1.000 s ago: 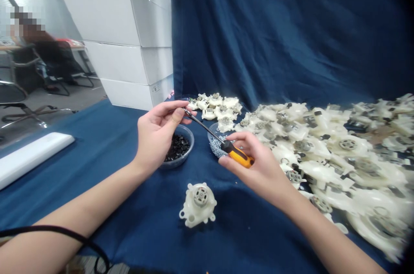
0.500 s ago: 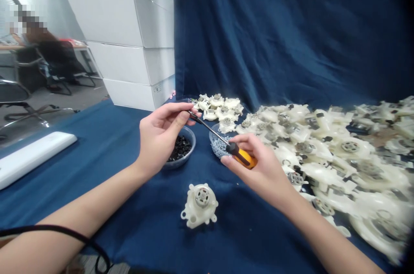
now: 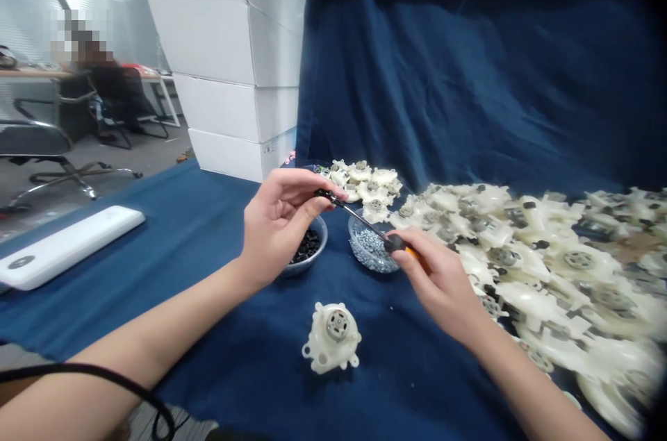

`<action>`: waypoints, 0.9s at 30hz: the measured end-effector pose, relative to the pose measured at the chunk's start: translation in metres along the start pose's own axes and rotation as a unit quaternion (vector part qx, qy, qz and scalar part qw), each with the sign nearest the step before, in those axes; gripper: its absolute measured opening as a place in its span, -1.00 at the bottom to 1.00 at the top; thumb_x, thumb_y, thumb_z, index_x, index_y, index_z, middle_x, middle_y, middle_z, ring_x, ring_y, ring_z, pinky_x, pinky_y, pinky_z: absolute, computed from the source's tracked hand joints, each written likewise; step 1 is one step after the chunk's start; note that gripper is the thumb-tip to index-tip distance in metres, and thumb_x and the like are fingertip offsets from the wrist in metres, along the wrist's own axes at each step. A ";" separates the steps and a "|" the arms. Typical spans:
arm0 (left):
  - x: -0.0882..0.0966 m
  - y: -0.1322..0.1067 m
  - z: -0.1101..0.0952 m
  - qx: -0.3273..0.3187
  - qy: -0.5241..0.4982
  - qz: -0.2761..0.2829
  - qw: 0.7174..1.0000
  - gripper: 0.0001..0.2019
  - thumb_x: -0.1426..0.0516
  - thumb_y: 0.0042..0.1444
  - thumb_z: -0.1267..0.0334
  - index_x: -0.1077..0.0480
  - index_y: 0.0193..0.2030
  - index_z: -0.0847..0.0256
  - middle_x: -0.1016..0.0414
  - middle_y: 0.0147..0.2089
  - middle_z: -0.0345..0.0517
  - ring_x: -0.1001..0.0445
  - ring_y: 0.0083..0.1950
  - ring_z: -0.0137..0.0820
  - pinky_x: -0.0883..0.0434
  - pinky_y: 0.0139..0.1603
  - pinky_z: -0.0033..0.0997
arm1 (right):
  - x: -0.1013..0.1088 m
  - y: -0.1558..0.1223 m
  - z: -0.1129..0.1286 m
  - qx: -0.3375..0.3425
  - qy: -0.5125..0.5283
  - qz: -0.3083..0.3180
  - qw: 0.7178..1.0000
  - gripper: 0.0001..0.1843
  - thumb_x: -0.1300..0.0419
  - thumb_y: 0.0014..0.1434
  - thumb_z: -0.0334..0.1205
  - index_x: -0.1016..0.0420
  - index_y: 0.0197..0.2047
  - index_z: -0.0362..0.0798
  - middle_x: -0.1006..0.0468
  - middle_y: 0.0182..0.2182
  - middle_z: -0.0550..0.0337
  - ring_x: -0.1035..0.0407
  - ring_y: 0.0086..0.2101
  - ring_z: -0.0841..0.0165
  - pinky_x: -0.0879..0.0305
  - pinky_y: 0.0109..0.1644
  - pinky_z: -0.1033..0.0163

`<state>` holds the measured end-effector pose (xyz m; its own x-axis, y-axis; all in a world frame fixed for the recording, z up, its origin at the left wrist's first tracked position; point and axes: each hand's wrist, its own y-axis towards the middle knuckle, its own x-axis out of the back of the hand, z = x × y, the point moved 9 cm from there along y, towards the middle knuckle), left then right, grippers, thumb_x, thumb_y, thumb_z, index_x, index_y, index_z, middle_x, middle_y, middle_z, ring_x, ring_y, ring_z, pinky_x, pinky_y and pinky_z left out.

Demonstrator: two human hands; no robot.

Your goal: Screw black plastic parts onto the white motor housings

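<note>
My right hand [image 3: 435,281] is closed around the black and orange handle of a screwdriver [image 3: 363,222], whose shaft points up and left. At its tip, the thumb and fingers of my left hand [image 3: 278,226] pinch a small black part [image 3: 324,195]; whether a screw sits there is too small to tell. Below both hands a cream plastic housing with a round metal motor [image 3: 332,338] lies on the blue cloth. A clear bowl of silvery screws [image 3: 371,250] stands under the shaft. Partly behind my left hand is a bowl of black parts [image 3: 307,250].
Many similar cream housings [image 3: 552,246] are heaped on the right, with a smaller group [image 3: 365,184] at the back. White boxes [image 3: 219,45] are stacked at back left. A long white device [image 3: 73,246] lies on the left. A black cable [image 3: 104,373] crosses near my left forearm.
The view has turned slightly left, so everything sits further right in it. My right fingers now cover more of the screwdriver handle. The screwdriver tip stays at my left fingertips.
</note>
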<state>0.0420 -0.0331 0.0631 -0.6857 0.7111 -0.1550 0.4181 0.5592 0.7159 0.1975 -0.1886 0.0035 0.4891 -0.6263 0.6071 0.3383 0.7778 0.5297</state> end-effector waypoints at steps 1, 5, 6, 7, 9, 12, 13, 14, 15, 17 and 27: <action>0.000 -0.001 -0.001 -0.002 -0.002 0.004 1.000 -0.85 -0.31 0.18 0.30 -0.47 -0.14 0.11 -0.66 -0.18 -0.14 -0.68 -0.10 -0.30 -0.67 -0.07 -0.31 | -0.002 0.000 0.000 0.002 0.000 0.014 1.000 -0.75 -0.04 0.44 -0.09 -0.48 -0.05 -0.01 -0.46 -0.25 0.16 -0.34 -0.26 0.39 -0.24 -0.15 0.25; -0.003 -0.002 -0.002 -0.020 -0.019 0.037 0.999 -0.88 -0.31 0.16 0.35 -0.51 -0.17 0.11 -0.68 -0.18 -0.12 -0.68 -0.08 -0.28 -0.67 0.03 -0.24 | -0.009 -0.002 -0.003 -0.012 0.053 0.089 0.995 -0.62 0.04 0.46 -0.01 -0.49 -0.17 -0.04 -0.39 -0.35 0.18 -0.30 -0.33 0.41 -0.22 -0.23 0.27; -0.004 -0.002 -0.002 -0.026 -0.026 0.048 0.998 -0.88 -0.30 0.17 0.36 -0.52 -0.16 0.11 -0.68 -0.18 -0.12 -0.68 -0.08 -0.28 -0.67 0.04 -0.23 | -0.010 -0.003 -0.006 -0.031 0.085 0.103 0.991 -0.59 0.04 0.45 0.03 -0.51 -0.14 -0.05 -0.40 -0.37 0.19 -0.30 -0.38 0.42 -0.21 -0.30 0.29; -0.005 -0.002 -0.002 -0.036 -0.034 0.059 0.997 -0.87 -0.28 0.19 0.38 -0.52 -0.15 0.10 -0.68 -0.18 -0.13 -0.68 -0.08 -0.28 -0.67 0.03 -0.22 | -0.011 -0.004 -0.009 -0.059 0.124 0.116 0.984 -0.57 0.04 0.44 0.06 -0.53 -0.09 -0.05 -0.41 -0.40 0.20 -0.30 -0.42 0.44 -0.18 -0.36 0.31; -0.007 -0.003 -0.006 -0.064 -0.047 0.082 0.994 -0.84 -0.24 0.22 0.43 -0.52 -0.12 0.08 -0.68 -0.17 -0.14 -0.68 -0.08 -0.29 -0.67 0.02 -0.21 | -0.014 -0.009 -0.015 -0.126 0.213 0.151 0.957 -0.52 0.00 0.41 0.11 -0.52 0.05 -0.07 -0.44 -0.45 0.22 -0.28 -0.52 0.47 -0.12 -0.48 0.35; -0.009 -0.005 -0.011 -0.088 -0.052 0.101 0.990 -0.83 -0.23 0.23 0.43 -0.53 -0.12 0.07 -0.68 -0.17 -0.13 -0.68 -0.10 -0.29 -0.67 -0.02 -0.20 | -0.025 -0.017 -0.011 -0.191 0.325 0.237 0.895 -0.48 -0.03 0.38 0.13 -0.49 0.11 -0.11 -0.42 -0.54 0.27 -0.22 -0.64 0.52 -0.06 -0.54 0.38; -0.009 -0.005 -0.012 -0.086 -0.051 0.100 0.990 -0.85 -0.25 0.21 0.41 -0.54 -0.13 0.08 -0.68 -0.17 -0.12 -0.68 -0.11 -0.28 -0.67 -0.03 -0.20 | -0.027 -0.019 -0.007 -0.197 0.351 0.259 0.878 -0.48 -0.02 0.38 0.13 -0.50 0.09 -0.11 -0.41 -0.55 0.28 -0.20 -0.66 0.54 -0.08 -0.54 0.38; -0.009 -0.005 -0.012 -0.080 -0.050 0.096 0.991 -0.87 -0.27 0.20 0.38 -0.54 -0.14 0.09 -0.69 -0.19 -0.11 -0.68 -0.12 -0.27 -0.67 -0.04 -0.19 | -0.028 -0.020 -0.003 -0.197 0.368 0.276 0.866 -0.47 0.00 0.39 0.15 -0.49 0.07 -0.11 -0.40 -0.56 0.30 -0.18 -0.67 0.55 -0.10 -0.53 0.39; -0.008 -0.005 -0.013 -0.072 -0.050 0.090 0.992 -0.88 -0.30 0.17 0.36 -0.55 -0.16 0.10 -0.69 -0.20 -0.10 -0.68 -0.13 -0.27 -0.67 -0.05 -0.19 | -0.027 -0.021 0.001 -0.195 0.374 0.290 0.859 -0.46 0.02 0.39 0.18 -0.48 0.04 -0.10 -0.38 -0.56 0.32 -0.16 -0.68 0.57 -0.12 -0.51 0.39; -0.006 -0.004 -0.015 -0.057 -0.053 0.063 0.995 -0.89 -0.34 0.14 0.32 -0.55 -0.19 0.12 -0.68 -0.23 -0.09 -0.68 -0.16 -0.28 -0.68 -0.05 -0.21 | -0.026 -0.022 0.007 -0.189 0.348 0.306 0.866 -0.49 -0.04 0.35 0.23 -0.43 -0.04 -0.06 -0.33 -0.55 0.37 -0.16 -0.65 0.58 -0.14 -0.49 0.41; -0.031 -0.025 -0.003 0.113 -0.056 0.060 0.990 -0.77 -0.40 0.05 0.24 -0.63 -0.12 0.14 -0.70 -0.09 0.00 -0.66 -0.03 -0.30 -0.63 0.07 -0.33 | -0.008 -0.026 0.032 -0.174 0.369 -0.009 0.913 -0.63 -0.34 0.20 0.02 -0.31 -0.12 0.02 -0.30 -0.50 0.41 -0.27 -0.46 0.53 -0.29 -0.33 0.40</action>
<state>0.0515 -0.0708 0.0518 -0.5578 0.8140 -0.1619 0.6240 0.5400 0.5648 0.1594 -0.2050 0.0036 0.8467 -0.5311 -0.0328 0.5228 0.8187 0.2376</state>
